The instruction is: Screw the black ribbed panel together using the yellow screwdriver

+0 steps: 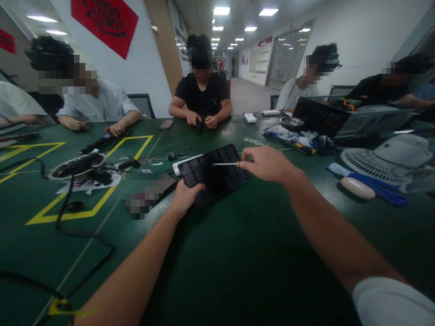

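Observation:
A black ribbed rectangular panel (217, 174) lies tilted on the green table (238, 253). My left hand (185, 197) grips its near left corner, fingers curled over the edge. My right hand (267, 163) is closed on a small screwdriver (226, 164) with a yellow and black handle. Its thin metal shaft points left, with the tip just above the panel's upper middle. A white flat device (178, 165) sits partly under the panel's far left edge.
Several people sit around the table, each busy with small parts. A ring light (76, 165) with cables lies at left inside yellow floor tape. A white fan (380, 160), a blue-handled brush (365, 183), laptops (326, 117) and a metal bowl (291, 121) crowd the right side.

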A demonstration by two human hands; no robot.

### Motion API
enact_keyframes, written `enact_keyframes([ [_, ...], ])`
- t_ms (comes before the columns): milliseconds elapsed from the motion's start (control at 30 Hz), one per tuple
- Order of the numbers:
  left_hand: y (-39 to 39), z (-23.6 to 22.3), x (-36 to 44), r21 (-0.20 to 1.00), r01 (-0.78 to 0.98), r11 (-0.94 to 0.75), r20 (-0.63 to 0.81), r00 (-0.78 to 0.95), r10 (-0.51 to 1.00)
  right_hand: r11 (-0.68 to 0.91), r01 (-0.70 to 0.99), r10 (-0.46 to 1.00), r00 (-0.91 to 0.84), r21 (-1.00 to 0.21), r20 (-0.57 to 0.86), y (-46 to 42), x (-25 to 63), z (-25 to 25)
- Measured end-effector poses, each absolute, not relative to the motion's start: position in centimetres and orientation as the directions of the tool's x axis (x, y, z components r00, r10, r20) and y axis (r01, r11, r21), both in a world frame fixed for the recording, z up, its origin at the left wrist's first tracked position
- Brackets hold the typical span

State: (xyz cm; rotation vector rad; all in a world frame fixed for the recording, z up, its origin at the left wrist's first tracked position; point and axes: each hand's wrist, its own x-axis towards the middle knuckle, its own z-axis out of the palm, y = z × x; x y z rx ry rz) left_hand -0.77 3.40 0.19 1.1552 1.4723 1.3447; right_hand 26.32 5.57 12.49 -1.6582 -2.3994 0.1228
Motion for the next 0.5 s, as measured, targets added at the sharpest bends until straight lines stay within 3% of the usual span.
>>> enact_keyframes([
  [500,3.4,-0.1,-0.9,0.996,0.092,0.016,0.009,-0.261,0.965,0.38,0.899,0.92,-0.344,-0.216,0.187,5.8,27.5,13.2],
])
